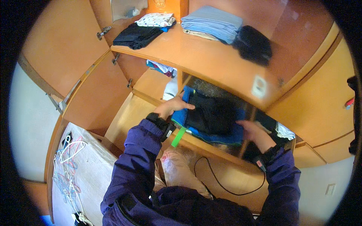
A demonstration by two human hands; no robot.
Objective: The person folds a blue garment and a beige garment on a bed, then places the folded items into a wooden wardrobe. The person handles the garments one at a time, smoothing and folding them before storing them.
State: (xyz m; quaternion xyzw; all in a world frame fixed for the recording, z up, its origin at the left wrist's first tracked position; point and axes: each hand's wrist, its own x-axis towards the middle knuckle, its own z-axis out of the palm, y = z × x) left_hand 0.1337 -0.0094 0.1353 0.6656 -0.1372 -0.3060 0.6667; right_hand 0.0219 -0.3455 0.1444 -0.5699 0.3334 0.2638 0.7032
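We see 2 hands at a blue fabric piece (181,116) with green edging, in the open middle compartment of a wooden cabinet, just right of frame centre. Can't tell if it's a bag, a bin or a folded garment. Black cloth (209,117) lies over its middle; 1 bright green strip (178,137) hangs at its lower left.

Left hand (172,107), near centre: closed on the left edge of the blue piece, thumb over the top by the black cloth. Right hand (256,133), right of centre: fingertips at the right end of the blue piece, blurred; we can't tell if it grips.

Upper shelf (196,56), top of frame: folded black clothes (136,37) with a patterned white cloth (154,19) on them, a light-blue folded stack (212,23), and a dark bundle (253,45) right beside it. Orange bag or box (166,7) at the top edge. Lower left: tangled cables (68,173) on a pale surface (98,171). Black cord (226,190) loops at lower centre. Wall switch (330,189) at lower right.
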